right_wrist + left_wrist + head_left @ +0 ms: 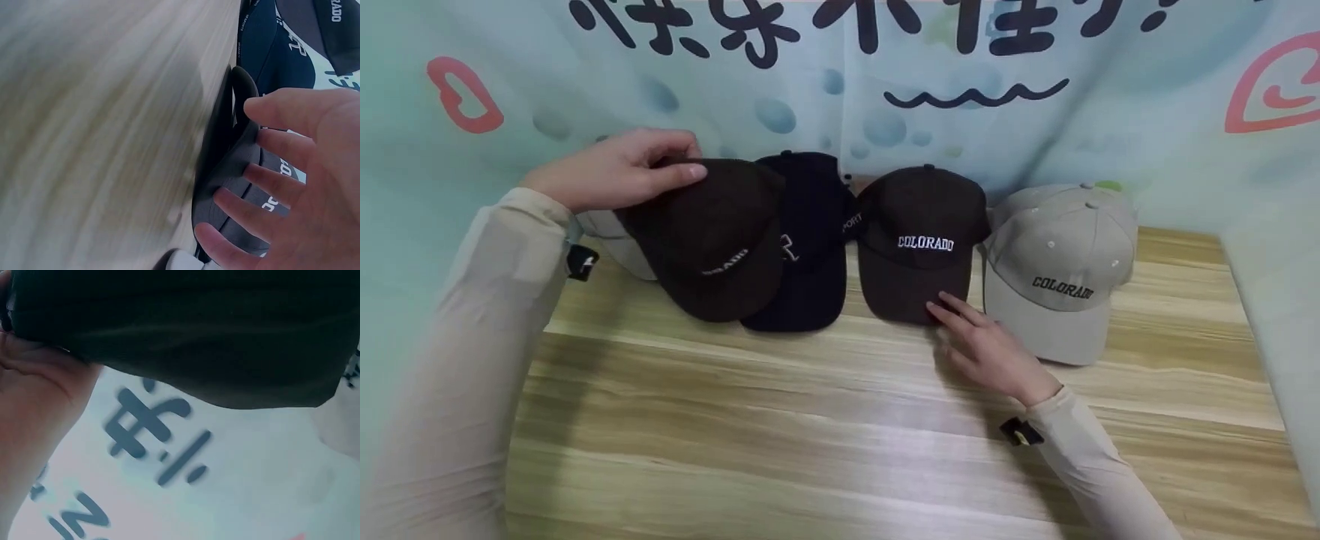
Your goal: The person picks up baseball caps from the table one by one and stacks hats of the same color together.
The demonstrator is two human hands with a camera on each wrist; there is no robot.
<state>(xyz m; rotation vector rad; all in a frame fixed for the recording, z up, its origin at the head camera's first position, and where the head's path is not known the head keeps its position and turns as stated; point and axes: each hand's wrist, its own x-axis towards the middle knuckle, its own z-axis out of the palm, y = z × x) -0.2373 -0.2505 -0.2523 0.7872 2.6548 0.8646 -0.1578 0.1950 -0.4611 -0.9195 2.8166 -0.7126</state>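
Observation:
My left hand (619, 169) grips a dark brown cap (720, 225) at its rear, thumb on top and the other fingers largely hidden. This cap is raised, its lettering partly readable, and it overlaps a navy cap (817, 285) in the head view. Under my left wrist a pale grey cap (622, 247) shows in part. My right hand (990, 349) touches the brim of a second dark brown cap (919, 214) lettered COLORADO. In the right wrist view, its fingers (270, 183) are spread and loosely extended over that brim.
A light grey COLORADO cap (1057, 247) stands at the right of the row. The caps are on a wood-grain table (780, 435). Close behind them hangs a pale blue cloth (780, 82) with black characters and red hearts.

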